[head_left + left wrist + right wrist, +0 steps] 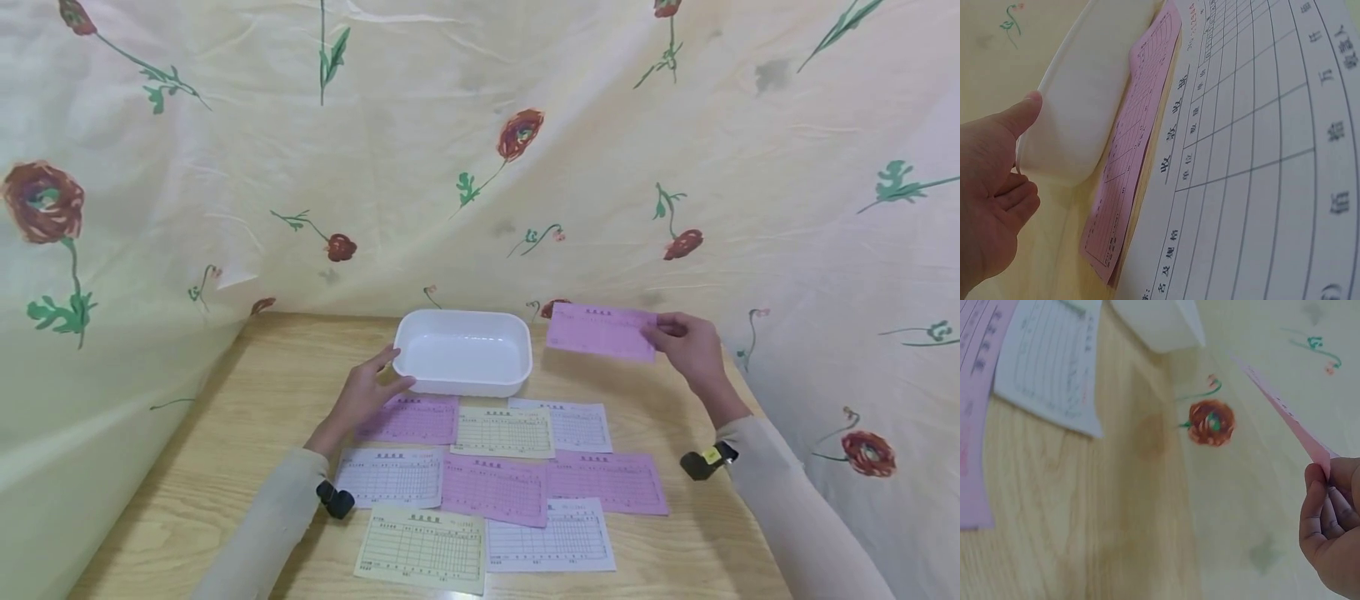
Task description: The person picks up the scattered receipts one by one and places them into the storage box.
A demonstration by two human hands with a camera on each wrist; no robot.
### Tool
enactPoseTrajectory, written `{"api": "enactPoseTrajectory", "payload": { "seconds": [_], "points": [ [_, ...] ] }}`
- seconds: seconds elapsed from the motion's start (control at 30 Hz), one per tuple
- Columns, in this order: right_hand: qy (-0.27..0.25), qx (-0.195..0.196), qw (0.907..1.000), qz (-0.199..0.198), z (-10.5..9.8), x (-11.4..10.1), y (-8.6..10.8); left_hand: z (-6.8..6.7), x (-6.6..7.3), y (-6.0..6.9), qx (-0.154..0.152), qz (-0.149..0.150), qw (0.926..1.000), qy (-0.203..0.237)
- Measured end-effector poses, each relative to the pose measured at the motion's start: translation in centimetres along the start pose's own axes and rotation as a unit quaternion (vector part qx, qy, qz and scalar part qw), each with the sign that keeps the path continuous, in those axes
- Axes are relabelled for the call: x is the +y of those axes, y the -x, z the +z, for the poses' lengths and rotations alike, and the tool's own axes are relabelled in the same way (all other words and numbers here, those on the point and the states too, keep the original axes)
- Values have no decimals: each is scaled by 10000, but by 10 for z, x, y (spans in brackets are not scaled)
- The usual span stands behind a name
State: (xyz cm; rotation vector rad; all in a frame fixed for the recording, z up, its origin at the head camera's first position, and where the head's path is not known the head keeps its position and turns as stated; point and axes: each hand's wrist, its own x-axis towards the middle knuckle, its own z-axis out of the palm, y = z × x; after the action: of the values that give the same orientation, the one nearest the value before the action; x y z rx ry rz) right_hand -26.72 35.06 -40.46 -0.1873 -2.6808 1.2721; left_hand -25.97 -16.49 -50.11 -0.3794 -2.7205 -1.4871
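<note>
In the head view my right hand (pixel 690 343) pinches a pink receipt slip (pixel 603 332) at its right edge, holding it above the table right of a white plastic tray (pixel 462 388). The right wrist view shows thumb and fingers of the right hand (pixel 1335 519) closed on the corner of the pink receipt slip (pixel 1291 422), seen nearly edge-on. My left hand (pixel 363 392) grips the tray's left end. In the left wrist view, the left hand (pixel 997 181) touches the white tray (pixel 1075 119), its lower fingers curled beside the wall.
Several receipt slips lie in front of the tray, some overlapping: pink (pixel 495 492), white (pixel 551 542) and pale yellow (pixel 423 550). They rest on a wood-grain table (pixel 292 367). A flowered cloth (pixel 405 167) hangs behind the table and along its sides.
</note>
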Motion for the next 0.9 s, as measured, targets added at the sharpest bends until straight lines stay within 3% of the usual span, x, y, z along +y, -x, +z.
{"api": "enactPoseTrajectory", "payload": {
  "seconds": [0.2, 0.53, 0.9],
  "points": [
    [-539, -155, 9984, 84, 5, -19, -2, 0, 0, -1, -7, -66, 10000, 11],
    [-721, -336, 9968, -12, 22, -50, -7, 0, -1, -1, 1, -54, 10000, -25],
    [-993, -605, 9932, 1, 55, -76, -10, -1, -1, -1, 22, 74, 10000, 2]
  ]
}}
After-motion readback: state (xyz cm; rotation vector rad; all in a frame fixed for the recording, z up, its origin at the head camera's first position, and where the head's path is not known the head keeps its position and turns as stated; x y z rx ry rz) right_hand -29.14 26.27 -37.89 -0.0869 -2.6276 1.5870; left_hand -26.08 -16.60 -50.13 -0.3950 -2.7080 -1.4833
